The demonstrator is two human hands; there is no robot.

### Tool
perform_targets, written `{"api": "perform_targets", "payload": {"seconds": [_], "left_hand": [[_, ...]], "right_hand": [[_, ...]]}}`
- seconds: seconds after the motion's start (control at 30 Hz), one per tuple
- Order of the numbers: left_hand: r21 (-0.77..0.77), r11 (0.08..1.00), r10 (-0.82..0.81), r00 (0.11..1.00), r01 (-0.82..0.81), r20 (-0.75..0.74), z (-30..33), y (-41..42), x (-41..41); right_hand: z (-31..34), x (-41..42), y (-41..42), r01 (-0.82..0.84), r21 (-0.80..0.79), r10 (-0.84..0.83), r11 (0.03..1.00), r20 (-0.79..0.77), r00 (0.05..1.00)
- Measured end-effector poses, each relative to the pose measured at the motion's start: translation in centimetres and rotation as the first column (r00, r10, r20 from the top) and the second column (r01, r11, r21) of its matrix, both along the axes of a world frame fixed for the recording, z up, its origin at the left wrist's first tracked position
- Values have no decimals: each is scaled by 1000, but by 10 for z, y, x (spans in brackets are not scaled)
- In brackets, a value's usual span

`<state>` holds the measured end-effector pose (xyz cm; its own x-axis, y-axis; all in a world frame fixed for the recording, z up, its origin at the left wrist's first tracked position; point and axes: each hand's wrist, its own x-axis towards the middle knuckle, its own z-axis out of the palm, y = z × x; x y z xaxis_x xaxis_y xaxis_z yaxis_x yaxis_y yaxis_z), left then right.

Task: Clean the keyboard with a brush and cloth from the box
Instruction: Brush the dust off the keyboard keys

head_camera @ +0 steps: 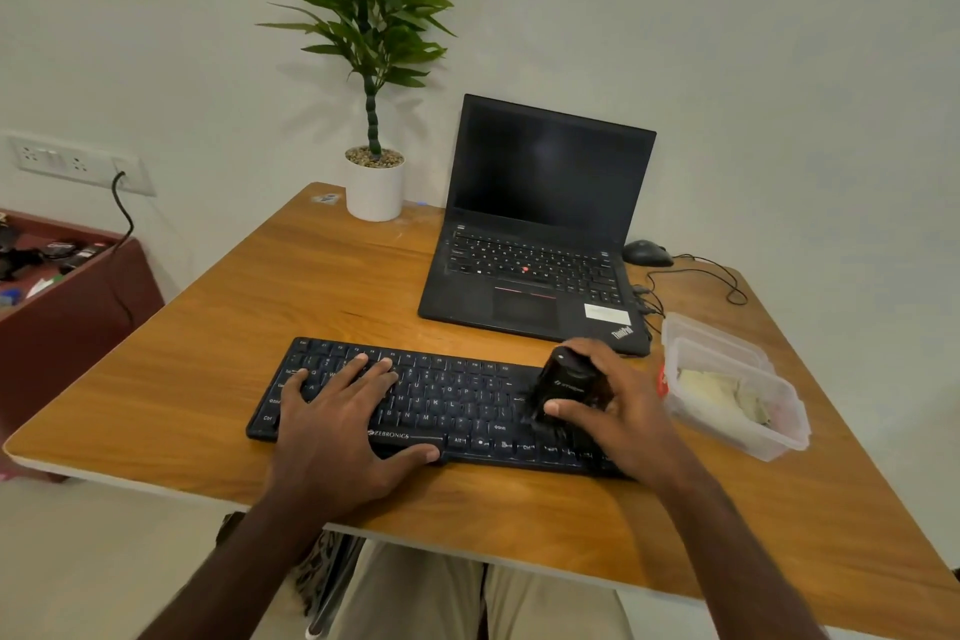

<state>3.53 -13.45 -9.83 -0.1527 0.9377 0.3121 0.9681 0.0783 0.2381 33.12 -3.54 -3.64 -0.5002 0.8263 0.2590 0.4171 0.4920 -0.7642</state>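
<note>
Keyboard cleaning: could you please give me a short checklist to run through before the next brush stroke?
1. Keyboard steadied: ok, the left hand lies flat on its left half.
2. Brush gripped: ok, the right hand holds it, bristles down on the keys.
3. Keyboard fully on the table: ok, though it sits near the front edge.
4. Cloth ready: ok, it lies in the open box to the right.
5. Laptop clear of the stroke: ok, it stands behind the keyboard.
6. Keys already free of dust: cannot tell.
</note>
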Motion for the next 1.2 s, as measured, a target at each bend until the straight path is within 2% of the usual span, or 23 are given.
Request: {"api": "perform_targets", "payload": {"seconds": [0.07,0.1,0.2,0.27,0.33,0.47,0.63,0.77,0.87,1.0,1.1,1.17,1.2], "left_hand": [[-3,1000,2,1000,-2,-4,-1,0,-1],[-3,1000,4,1000,-4,-5,-2,1,-1],[4,1000,5,1000,-5,-4,-1,1,-1],[1,1000,4,1000,-4,-8,-1,2,0],[5,1000,6,1000,-6,-10,-1,1,0],[12,1000,5,1000,-5,-1,1,1,1],[0,1000,4,1000,-4,-9,2,0,0],[-5,1000,9,1000,-9,-6,4,-1,1],[-6,1000,11,1000,-11,-8,3,0,1],[-5,1000,10,1000,-10,-10,3,1,1],[-13,1000,4,1000,-4,-11,5,2,-1],[-17,1000,0,1000,0,-7,6,3,-3],[-16,1000,-1,1000,1,-4,6,4,-4]], "right_hand": [[2,3,-3,53,-43,-58,998,-153,987],[3,9,-2,63,-59,-72,996,-164,984],[8,24,5,1,-85,6,996,73,997],[6,22,9,4,-73,7,997,153,988],[2,11,7,29,-41,-24,999,116,993],[2,6,2,89,-69,-97,994,-123,988],[1,9,3,12,-88,-12,996,-3,1000],[-5,-2,-2,55,23,-55,998,-19,998],[2,10,3,54,-33,-57,998,-79,995],[0,10,0,-4,-60,5,998,30,1000],[-6,-1,-4,47,0,-47,999,-56,997],[-5,2,-3,72,-34,-77,997,-172,982],[-3,5,-3,66,-46,-73,997,-177,982]]}}
